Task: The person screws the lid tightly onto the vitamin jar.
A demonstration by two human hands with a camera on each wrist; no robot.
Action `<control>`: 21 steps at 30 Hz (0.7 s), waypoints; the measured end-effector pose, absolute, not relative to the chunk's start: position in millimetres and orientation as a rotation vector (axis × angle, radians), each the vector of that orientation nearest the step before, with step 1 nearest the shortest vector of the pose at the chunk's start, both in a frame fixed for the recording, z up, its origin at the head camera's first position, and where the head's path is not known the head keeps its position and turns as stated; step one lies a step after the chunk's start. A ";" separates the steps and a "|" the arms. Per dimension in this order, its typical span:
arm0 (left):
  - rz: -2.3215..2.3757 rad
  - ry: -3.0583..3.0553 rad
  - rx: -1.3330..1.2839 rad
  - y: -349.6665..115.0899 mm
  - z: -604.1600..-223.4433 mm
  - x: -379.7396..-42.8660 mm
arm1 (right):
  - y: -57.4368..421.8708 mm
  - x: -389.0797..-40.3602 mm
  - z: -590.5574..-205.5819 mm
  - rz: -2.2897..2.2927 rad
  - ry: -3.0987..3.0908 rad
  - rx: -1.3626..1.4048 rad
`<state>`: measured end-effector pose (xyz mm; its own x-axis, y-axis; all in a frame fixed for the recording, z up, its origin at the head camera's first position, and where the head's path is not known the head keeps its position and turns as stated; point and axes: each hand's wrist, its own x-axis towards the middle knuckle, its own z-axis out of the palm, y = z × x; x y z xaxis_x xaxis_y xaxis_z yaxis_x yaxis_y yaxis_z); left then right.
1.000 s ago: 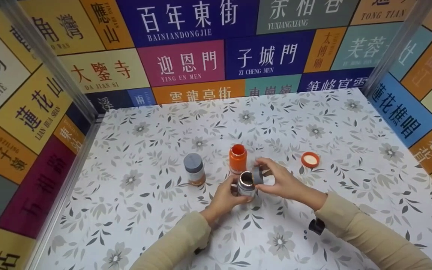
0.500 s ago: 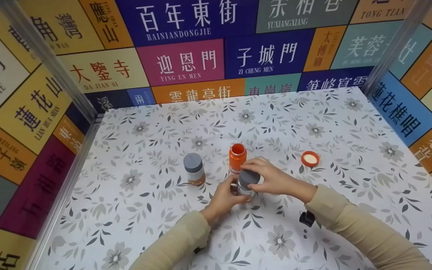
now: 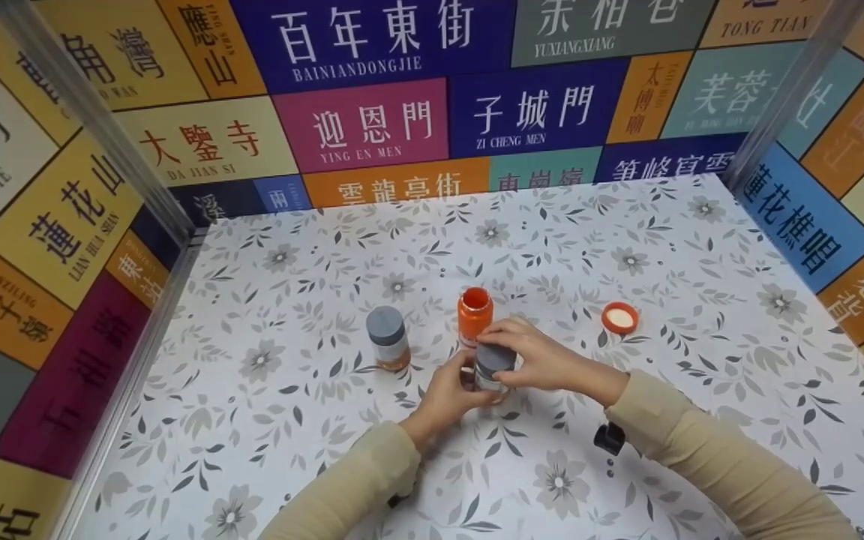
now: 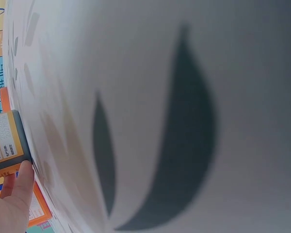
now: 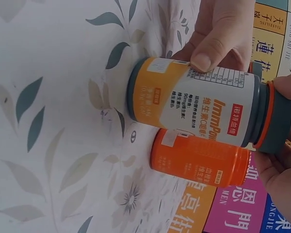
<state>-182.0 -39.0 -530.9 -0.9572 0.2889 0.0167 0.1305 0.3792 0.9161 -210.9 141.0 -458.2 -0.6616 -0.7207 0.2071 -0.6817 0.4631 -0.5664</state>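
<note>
My left hand [image 3: 447, 390] grips the body of a white-and-orange vitamin bottle [image 5: 199, 104], which stands upright on the table. From above, my right hand [image 3: 541, 356] holds a dark grey cap [image 3: 496, 357] by its edge, over the bottle's mouth. An orange band shows at the cap's lower rim in the right wrist view. Just behind stands an orange bottle [image 3: 475, 311] with its mouth uncovered. To the left, a second white-and-orange bottle [image 3: 389, 341] wears its grey cap. In the left wrist view, left fingers [image 4: 22, 187] lie along the held bottle near its base.
An orange lid [image 3: 619, 319] lies with its pale inside up, right of the bottles. Everything stands on a table [image 3: 289, 420] covered in leaf-and-flower print. Colourful sign-patterned panels [image 3: 372, 124] rise at the back and both sides.
My right hand has brought the grey cap from beside the bottle's open mouth, tilted on edge, to flat over it. My left hand and the other bottles have stayed where they were.
</note>
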 end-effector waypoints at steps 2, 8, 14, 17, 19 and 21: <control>1.633 2.478 0.378 -39.1 -530.9 -181.9 | 142.7 -211.3 -460.1 -1.001 2.624 -1.250; 1.665 2.431 0.341 -39.3 -532.0 -180.9 | 157.3 -216.2 -474.0 -1.209 2.471 -1.151; 1.678 2.417 0.333 -39.6 -532.3 -181.2 | 166.4 -219.6 -489.2 -1.467 2.249 -1.123; 1.683 2.415 0.358 -39.3 -531.7 -181.2 | 165.6 -218.4 -494.0 -1.489 2.295 -1.166; 1.684 2.417 0.376 -39.2 -531.6 -181.1 | 163.6 -217.6 -497.1 -1.492 2.362 -1.187; 1.681 2.423 0.396 -39.2 -531.4 -181.1 | 160.6 -216.6 -499.8 -1.502 2.422 -1.189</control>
